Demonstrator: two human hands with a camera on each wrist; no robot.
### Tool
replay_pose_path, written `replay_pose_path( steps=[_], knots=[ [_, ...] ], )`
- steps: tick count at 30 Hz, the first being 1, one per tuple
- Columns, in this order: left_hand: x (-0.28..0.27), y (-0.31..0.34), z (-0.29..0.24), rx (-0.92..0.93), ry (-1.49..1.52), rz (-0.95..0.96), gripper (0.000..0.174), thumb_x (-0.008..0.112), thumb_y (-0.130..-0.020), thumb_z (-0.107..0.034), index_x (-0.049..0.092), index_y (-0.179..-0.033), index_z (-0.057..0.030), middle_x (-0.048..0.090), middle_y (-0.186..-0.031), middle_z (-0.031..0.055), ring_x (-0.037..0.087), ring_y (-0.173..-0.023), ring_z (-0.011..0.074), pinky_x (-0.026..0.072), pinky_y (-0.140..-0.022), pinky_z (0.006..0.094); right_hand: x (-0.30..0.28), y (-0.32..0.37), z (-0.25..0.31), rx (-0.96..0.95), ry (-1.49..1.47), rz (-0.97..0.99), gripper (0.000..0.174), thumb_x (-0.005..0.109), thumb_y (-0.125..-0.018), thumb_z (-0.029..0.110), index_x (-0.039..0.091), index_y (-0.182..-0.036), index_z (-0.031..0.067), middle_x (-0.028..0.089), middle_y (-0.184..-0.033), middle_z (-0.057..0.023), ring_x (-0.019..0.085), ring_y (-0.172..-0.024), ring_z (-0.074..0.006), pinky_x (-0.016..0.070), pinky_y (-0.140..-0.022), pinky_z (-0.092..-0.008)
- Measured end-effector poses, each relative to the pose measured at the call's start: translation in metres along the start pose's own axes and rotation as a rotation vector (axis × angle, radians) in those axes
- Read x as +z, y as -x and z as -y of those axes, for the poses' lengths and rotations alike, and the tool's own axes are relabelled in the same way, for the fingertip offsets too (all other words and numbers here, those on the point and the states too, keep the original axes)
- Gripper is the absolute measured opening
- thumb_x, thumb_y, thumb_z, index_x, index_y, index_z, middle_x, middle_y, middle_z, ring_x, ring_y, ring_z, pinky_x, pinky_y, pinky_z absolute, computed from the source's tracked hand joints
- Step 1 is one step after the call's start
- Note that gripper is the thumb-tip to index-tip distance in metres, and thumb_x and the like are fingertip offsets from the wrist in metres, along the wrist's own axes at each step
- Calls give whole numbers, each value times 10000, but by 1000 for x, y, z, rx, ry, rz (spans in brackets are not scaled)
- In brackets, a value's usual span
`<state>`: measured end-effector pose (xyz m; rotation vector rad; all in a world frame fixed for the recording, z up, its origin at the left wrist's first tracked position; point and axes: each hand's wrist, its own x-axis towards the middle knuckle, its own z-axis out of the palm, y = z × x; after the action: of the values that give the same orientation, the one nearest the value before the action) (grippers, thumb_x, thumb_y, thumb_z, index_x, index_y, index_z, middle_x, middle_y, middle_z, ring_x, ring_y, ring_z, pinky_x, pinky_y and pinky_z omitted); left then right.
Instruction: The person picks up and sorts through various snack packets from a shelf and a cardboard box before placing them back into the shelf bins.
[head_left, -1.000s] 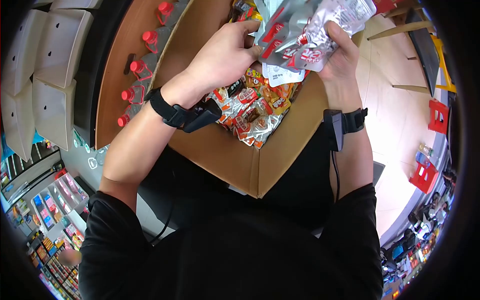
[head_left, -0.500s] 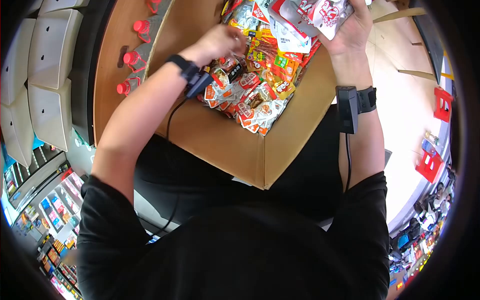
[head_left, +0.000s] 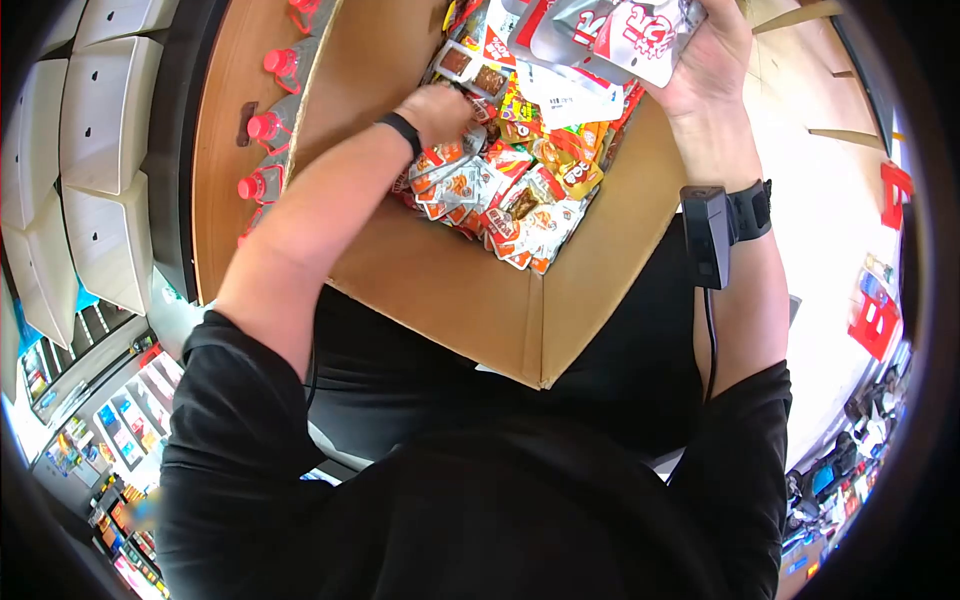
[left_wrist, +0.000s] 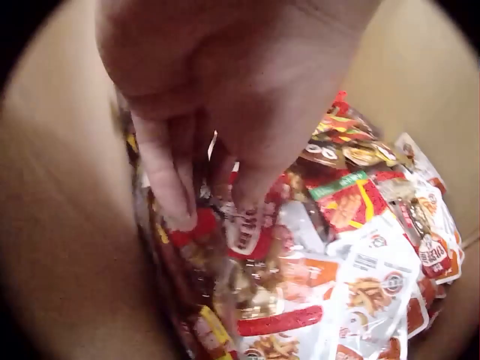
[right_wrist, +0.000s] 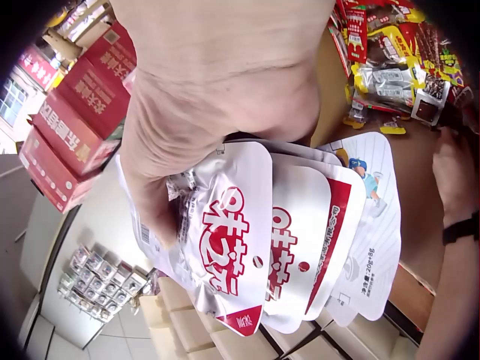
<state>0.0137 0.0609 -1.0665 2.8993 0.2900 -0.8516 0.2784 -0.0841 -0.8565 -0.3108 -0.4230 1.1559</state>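
Head view: one cardboard box (head_left: 440, 320), a corner toward the person, holding piled snack packets (head_left: 500, 190). Silver-and-white pouches (head_left: 600, 40), fanned above the box's far right part, in the right hand (head_left: 705, 65). Left hand (head_left: 440, 112), inside, near the left wall.
Left wrist view: left hand, fingers spread from thumb, tips at the packets.
Right wrist view: right hand, thumb and fingers pinching the pouches; long axes roughly vertical, printed ends pointing down, away from the palm.

Head view high, facing dn, L/R views close, pkts (head_left: 525, 205) shared
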Motion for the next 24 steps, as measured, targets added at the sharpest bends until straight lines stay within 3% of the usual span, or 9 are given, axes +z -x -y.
replay_pose_path(
  steps=[2,8,10,13,15,16,20,21,24],
  knots=[
    [-11,7,29,-80,55,-181,183,563,-922,-72,746,-934,-62,758,-980,184,749,-946,339,613,-836,428,-2,0,0,-3,3,38,504,730,-863,91,561,-1322,-32,729,-1121,-180,752,-970,-311,643,-876,-459],
    [-43,18,39,-219,44,-121,204,547,-934,-75,744,-979,-46,748,-1000,204,742,-950,368,608,-842,457,-10,-6,-5,45,-5,-31,467,728,-873,109,584,-1288,-48,739,-1107,-185,757,-949,-301,640,-877,-456],
    [-45,16,24,-325,98,-53,198,574,-931,-79,755,-1004,-45,749,-1022,208,740,-992,363,607,-848,462,-7,-6,-6,51,-13,-30,468,727,-874,109,584,-1290,-49,741,-1103,-186,758,-946,-302,640,-875,-455],
    [-59,23,-18,-150,46,341,298,789,-786,-127,765,-1072,-45,756,-1066,194,738,-1020,360,604,-865,456,-6,-5,-6,56,-14,-27,471,724,-875,109,581,-1293,-54,742,-1098,-187,759,-941,-302,641,-873,-452],
    [-30,20,-37,35,204,367,284,640,-890,-121,742,-1147,-53,747,-1115,191,720,-1079,359,588,-899,484,-8,-6,-5,55,-6,-20,472,723,-876,109,579,-1294,-58,742,-1096,-188,760,-939,-303,642,-872,-450],
    [11,18,-32,166,347,234,333,558,-916,-109,725,-1200,-60,743,-1135,195,718,-1090,362,583,-903,495,-9,-6,-5,62,-17,0,477,723,-877,110,575,-1297,-61,740,-1102,-190,760,-942,-303,643,-874,-450],
    [20,16,-16,-41,96,391,323,550,-922,-136,747,-1156,-32,738,-1157,216,726,-1062,389,582,-902,487,1,0,-3,33,-21,31,504,725,-875,105,558,-1317,-72,730,-1128,-202,757,-963,-307,643,-884,-455],
    [-9,22,-13,-52,32,471,314,547,-935,-161,756,-1120,-17,741,-1146,217,726,-1071,382,586,-887,485,3,0,-2,31,-18,26,504,725,-875,105,558,-1317,-72,730,-1128,-202,757,-963,-307,643,-884,-455],
    [-27,37,12,-167,-15,429,315,525,-955,-160,763,-1121,-37,743,-1136,224,733,-1058,372,590,-878,489,7,2,-2,6,-3,63,524,725,-870,87,546,-1335,-74,723,-1140,-213,753,-980,-315,641,-892,-460]
  ],
)
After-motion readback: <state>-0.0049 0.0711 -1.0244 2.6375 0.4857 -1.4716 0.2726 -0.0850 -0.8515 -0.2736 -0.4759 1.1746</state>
